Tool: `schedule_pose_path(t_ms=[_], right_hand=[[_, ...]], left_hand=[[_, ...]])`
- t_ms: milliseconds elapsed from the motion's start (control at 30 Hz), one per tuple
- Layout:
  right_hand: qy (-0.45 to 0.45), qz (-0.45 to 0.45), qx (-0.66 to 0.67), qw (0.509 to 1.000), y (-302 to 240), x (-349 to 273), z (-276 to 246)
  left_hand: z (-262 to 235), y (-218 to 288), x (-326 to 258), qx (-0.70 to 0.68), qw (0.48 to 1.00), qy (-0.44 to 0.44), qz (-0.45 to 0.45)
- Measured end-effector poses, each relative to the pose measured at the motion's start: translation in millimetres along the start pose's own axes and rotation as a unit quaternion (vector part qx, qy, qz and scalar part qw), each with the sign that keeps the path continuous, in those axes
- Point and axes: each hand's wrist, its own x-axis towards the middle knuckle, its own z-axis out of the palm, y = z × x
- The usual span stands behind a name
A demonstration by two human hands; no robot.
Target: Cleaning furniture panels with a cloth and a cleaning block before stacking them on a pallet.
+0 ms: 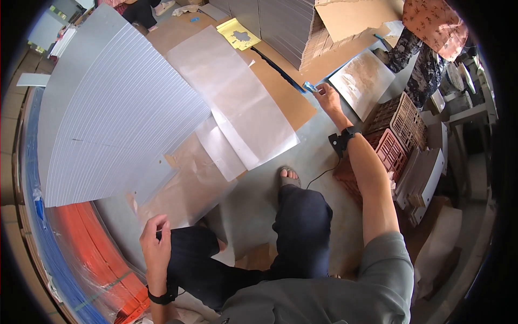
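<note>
My right hand point(327, 100) reaches far forward on the right, its fingers pinched on a small blue-and-white crumpled piece point(309, 86) whose kind I cannot make out. Below it is grey floor, beside the end of a dark strip point(278, 67) on brown cardboard. My left hand point(155, 243) hovers above my left knee with loosely curled fingers, a gap beside the thumb and nothing visible in it. Nearest to it lies a translucent plastic sheet point(186, 189). A fanned stack of grey panels point(118, 113) stands beyond, with white sheets point(232, 97) to its right.
Brown-red plastic crates point(396, 127) and stacked pale boards point(423, 178) stand right of my right arm. Orange wrapped material point(94, 254) lies at the lower left. Another person's patterned clothing point(423, 65) shows at the upper right, near a stained white board point(364, 81). Tall grey panels point(270, 27) stand ahead.
</note>
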Motion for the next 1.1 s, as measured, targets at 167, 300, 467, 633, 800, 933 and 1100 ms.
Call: schedule_pose_path(t_ms=[167, 300, 467, 633, 800, 933, 1100], right_hand=[[-0.003, 0.074, -0.066, 0.995, 13.4, 31.2, 46.6], [-0.016, 0.103, -0.088, 0.991, 17.9, 62.7, 104.1], [-0.078, 0.052, -0.12, 0.988, 130.0, 127.5, 55.9], [-0.003, 0.032, -0.095, 0.995, 115.0, 78.4, 90.5], [-0.037, -0.001, 0.047, 0.998, 54.0, -29.1, 74.7], [-0.093, 0.031, 0.127, 0.987, 17.5, -104.8, 67.5], [-0.161, 0.066, 0.102, 0.98, 10.2, -162.2, 68.6]], left_hand=[[-2.7, 2.2, -3.0, 0.072, 0.995, 0.008, -0.072], [-7.1, 3.4, -6.9, 0.146, 0.986, -0.002, -0.078], [6.4, 9.7, 21.2, 0.117, 0.991, -0.03, -0.054], [-0.5, 3.9, 10.6, 0.145, 0.989, -0.029, -0.006], [-7.5, 6.9, 0.6, 0.094, 0.994, -0.058, 0.009], [-6.9, 3.8, -0.4, 0.055, 0.993, -0.083, 0.056], [-8.9, -1.2, 6.9, -0.045, 0.984, -0.151, 0.081]])
